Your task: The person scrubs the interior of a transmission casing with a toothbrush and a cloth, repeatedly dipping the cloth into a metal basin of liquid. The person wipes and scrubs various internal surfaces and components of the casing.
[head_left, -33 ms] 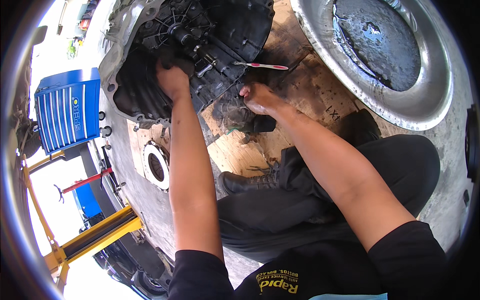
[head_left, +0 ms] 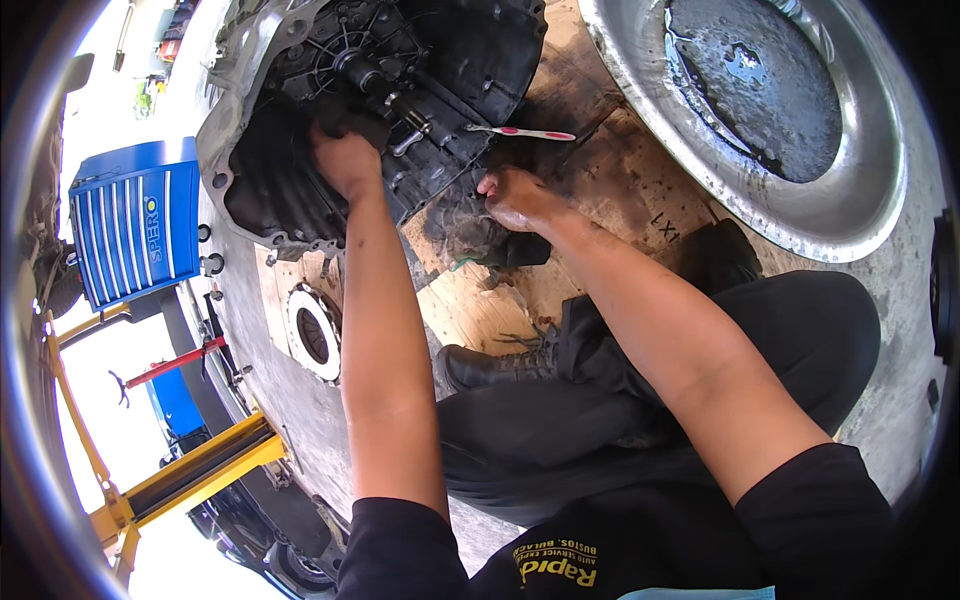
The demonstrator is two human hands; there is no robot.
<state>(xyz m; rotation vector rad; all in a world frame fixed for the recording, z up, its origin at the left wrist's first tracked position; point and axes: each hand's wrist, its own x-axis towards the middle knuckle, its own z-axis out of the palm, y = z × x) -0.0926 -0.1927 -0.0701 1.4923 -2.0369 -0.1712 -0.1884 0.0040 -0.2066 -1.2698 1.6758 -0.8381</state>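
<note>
A large gearbox bell housing [head_left: 290,215] stands open in front of me, its inside dark with grime and a splined shaft [head_left: 357,69] at its centre. My left hand [head_left: 346,160] reaches into the housing's left side. Its fingers are wrapped around what looks like a dark rag [head_left: 358,124], which partly hides them. Close to the housing's lower right rim, my right hand [head_left: 520,199] is closed with the fingers curled; what they grip is hidden. A white and pink toothbrush [head_left: 535,133] lies across the rim above that hand. Beside the right hand is a grimy bundle [head_left: 465,228].
At the upper right sits a wide metal basin [head_left: 870,215] with dark, wet liquid in it. Stained cardboard [head_left: 640,180] covers the floor beneath the housing. A round clutch cover [head_left: 313,333] lies left of my forearm. Further left are a blue tool cabinet [head_left: 135,220] and a yellow lift arm [head_left: 205,465].
</note>
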